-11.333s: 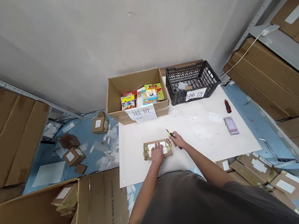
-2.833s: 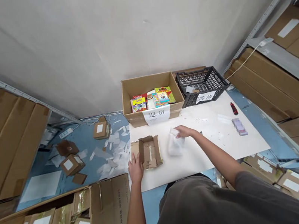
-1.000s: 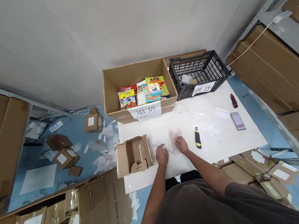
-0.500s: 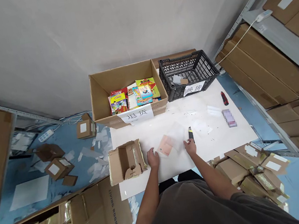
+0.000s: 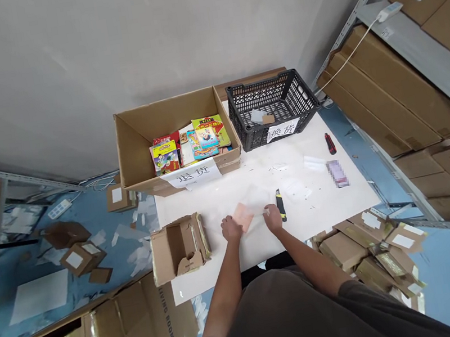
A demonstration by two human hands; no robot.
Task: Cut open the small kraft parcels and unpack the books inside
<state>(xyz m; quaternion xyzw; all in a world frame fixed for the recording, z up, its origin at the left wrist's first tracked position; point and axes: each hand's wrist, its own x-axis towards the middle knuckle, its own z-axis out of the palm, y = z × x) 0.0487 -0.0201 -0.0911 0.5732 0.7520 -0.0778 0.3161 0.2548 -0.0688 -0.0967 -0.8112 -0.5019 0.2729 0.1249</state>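
Note:
Both my hands are over the white table (image 5: pixel 320 202), close to its near edge. My left hand (image 5: pixel 231 228) is closed on the left side of a small pinkish-orange packet (image 5: pixel 243 216) in a clear wrapper (image 5: pixel 255 196). My right hand (image 5: pixel 274 218) is closed on the wrapper's right edge. A yellow and black utility knife (image 5: pixel 280 204) lies just right of my right hand. An opened, torn cardboard box (image 5: pixel 179 246) sits to the left of my left hand.
A big carton (image 5: pixel 133 149) of colourful booklets and a black plastic crate (image 5: pixel 273 107) stand at the table's far edge, each with a paper label. A red and black knife (image 5: pixel 329 143) and a small blurred item (image 5: pixel 337 173) lie at right. Cardboard boxes crowd the floor and shelves.
The box was cut open and pushed left, and a wrapped packet taken out. In the last second the knife was put down and both hands closed on the packet's wrapper.

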